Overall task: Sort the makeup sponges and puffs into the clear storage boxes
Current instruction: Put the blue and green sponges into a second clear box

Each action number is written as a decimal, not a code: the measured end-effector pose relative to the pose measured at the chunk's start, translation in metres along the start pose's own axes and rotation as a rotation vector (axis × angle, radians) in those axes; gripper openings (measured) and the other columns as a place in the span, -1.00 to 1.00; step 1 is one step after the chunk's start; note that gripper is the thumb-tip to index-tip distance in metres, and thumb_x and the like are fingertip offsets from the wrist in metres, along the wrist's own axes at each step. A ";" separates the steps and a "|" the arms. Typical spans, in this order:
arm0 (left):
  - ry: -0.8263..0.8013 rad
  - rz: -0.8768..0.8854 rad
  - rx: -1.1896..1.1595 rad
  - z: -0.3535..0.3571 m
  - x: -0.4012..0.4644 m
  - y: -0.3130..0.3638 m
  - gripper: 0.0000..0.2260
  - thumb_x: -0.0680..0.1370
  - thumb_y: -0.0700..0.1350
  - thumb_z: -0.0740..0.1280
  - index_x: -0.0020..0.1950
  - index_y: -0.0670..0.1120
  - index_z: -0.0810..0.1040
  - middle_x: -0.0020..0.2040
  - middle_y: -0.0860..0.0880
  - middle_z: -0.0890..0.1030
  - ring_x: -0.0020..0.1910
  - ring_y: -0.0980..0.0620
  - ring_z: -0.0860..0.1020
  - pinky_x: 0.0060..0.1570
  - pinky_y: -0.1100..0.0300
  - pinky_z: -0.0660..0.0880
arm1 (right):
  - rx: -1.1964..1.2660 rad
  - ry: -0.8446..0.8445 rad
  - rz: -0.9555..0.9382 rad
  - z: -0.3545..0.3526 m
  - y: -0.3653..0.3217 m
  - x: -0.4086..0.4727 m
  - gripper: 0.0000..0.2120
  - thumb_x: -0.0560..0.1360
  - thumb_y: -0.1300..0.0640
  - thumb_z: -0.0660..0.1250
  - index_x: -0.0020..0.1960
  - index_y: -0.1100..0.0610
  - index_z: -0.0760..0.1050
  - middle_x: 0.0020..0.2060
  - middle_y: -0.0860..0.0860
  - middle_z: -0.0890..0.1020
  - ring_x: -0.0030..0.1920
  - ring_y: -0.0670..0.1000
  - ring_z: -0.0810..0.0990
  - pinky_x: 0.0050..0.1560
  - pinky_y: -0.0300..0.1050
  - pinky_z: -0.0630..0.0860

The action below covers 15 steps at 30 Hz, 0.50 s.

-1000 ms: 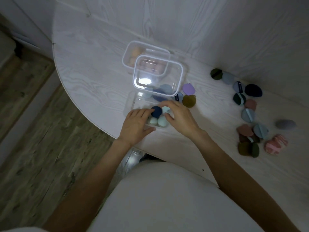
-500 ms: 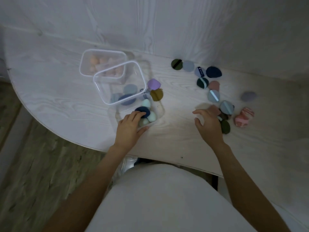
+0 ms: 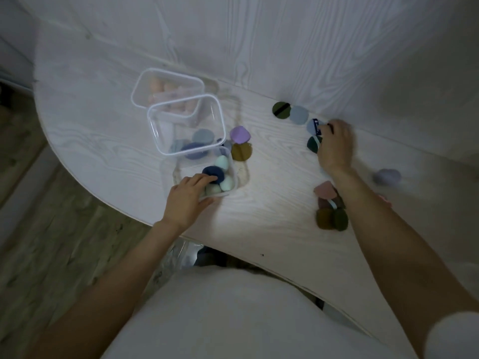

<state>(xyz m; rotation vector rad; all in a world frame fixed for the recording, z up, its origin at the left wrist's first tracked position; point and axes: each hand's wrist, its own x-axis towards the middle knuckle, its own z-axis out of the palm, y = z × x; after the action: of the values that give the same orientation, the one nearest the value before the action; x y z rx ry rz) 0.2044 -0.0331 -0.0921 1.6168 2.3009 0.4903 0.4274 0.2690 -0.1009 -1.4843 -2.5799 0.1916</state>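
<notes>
Pale wood-grain covers both the curved table (image 3: pixel 272 229) and the wall behind it, all of it dim. From where I stand, the left hand (image 3: pixel 188 200) rests on the nearest clear box (image 3: pixel 228 186), fingers laid fairly straight over a navy sponge (image 3: pixel 215 173) inside, thumb against the near wall, steadying it. The right hand (image 3: pixel 335 146) is far out among the loose puffs by the wall, fingers curled down around a dark puff; motion blur hides whether it is gripped yet, so I cannot tell. To do this pick well, I would pinch one puff only, by its edge, and lift clear of the blue puff with a dark strap (image 3: pixel 313 125) and the dark green puff (image 3: pixel 313 143) touching the fingers. That nearest box also holds mint and pale green sponges. A second box (image 3: pixel 155 125) tilts over it, with blue puffs showing through. The far box (image 3: pixel 137 92) holds peach sponges. A lilac puff (image 3: pixel 239 134) and an olive one (image 3: pixel 242 151) sit just beside the boxes; more wait near the right forearm.
</notes>
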 end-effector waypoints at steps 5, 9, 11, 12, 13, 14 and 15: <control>0.006 -0.016 -0.013 0.000 0.004 0.007 -0.56 0.40 -0.11 0.47 0.26 -0.03 0.50 0.17 -0.04 0.56 -0.02 -0.15 0.53 -0.18 0.03 0.48 | -0.024 -0.256 0.200 0.002 0.018 0.021 -0.51 0.41 0.38 0.31 0.31 0.20 0.34 0.36 0.34 0.20 0.27 0.35 0.29 0.29 0.18 0.29; 0.013 -0.044 -0.007 -0.001 0.006 0.007 -0.54 0.38 -0.11 0.48 0.26 -0.03 0.50 0.17 -0.03 0.56 -0.03 -0.14 0.53 -0.20 0.03 0.48 | 0.081 -0.118 0.143 -0.004 0.016 0.015 -0.69 0.42 0.42 0.28 0.13 0.22 0.48 0.24 0.32 0.32 0.15 0.30 0.35 0.09 0.15 0.45; 0.020 -0.051 -0.001 0.000 0.005 0.006 -0.53 0.38 -0.10 0.49 0.26 -0.03 0.49 0.17 -0.03 0.56 -0.05 -0.14 0.53 -0.21 0.03 0.48 | 0.160 -0.014 0.056 -0.008 0.008 0.004 -0.76 0.46 0.40 0.26 0.09 0.21 0.52 0.19 0.29 0.37 0.14 0.27 0.35 0.12 0.13 0.42; 0.024 -0.050 0.004 0.000 0.005 0.006 -0.53 0.38 -0.09 0.49 0.26 -0.03 0.49 0.17 -0.03 0.56 -0.06 -0.14 0.53 -0.21 0.04 0.48 | 0.227 0.009 0.027 -0.011 0.000 -0.003 -0.76 0.47 0.37 0.27 0.10 0.19 0.52 0.19 0.27 0.38 0.14 0.25 0.36 0.15 0.10 0.42; 0.026 -0.045 0.009 0.001 0.004 0.005 -0.54 0.38 -0.09 0.49 0.26 -0.03 0.50 0.16 -0.04 0.57 -0.07 -0.14 0.53 -0.22 0.05 0.48 | 0.287 0.016 0.009 -0.014 -0.009 -0.011 -0.76 0.49 0.33 0.27 0.13 0.16 0.52 0.19 0.25 0.39 0.14 0.22 0.38 0.18 0.05 0.41; 0.027 -0.037 0.013 0.002 0.004 0.005 -0.54 0.38 -0.09 0.49 0.26 -0.03 0.50 0.16 -0.04 0.57 -0.09 -0.14 0.53 -0.23 0.05 0.48 | 0.329 0.017 -0.009 -0.016 -0.018 -0.020 -0.75 0.50 0.30 0.28 0.15 0.13 0.51 0.19 0.23 0.40 0.14 0.18 0.40 0.20 -0.04 0.38; 0.026 -0.032 0.018 0.002 0.004 0.005 -0.54 0.39 -0.09 0.49 0.26 -0.03 0.50 0.16 -0.04 0.57 -0.10 -0.14 0.53 -0.23 0.05 0.48 | 0.361 0.012 -0.031 -0.018 -0.028 -0.029 -0.74 0.51 0.28 0.28 0.18 0.12 0.51 0.18 0.22 0.42 0.13 0.15 0.41 0.19 -0.14 0.34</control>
<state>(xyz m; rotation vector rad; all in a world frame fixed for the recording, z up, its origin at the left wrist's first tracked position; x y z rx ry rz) 0.2079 -0.0279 -0.0920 1.5878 2.3525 0.4871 0.4214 0.2308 -0.0802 -1.3076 -2.3933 0.6055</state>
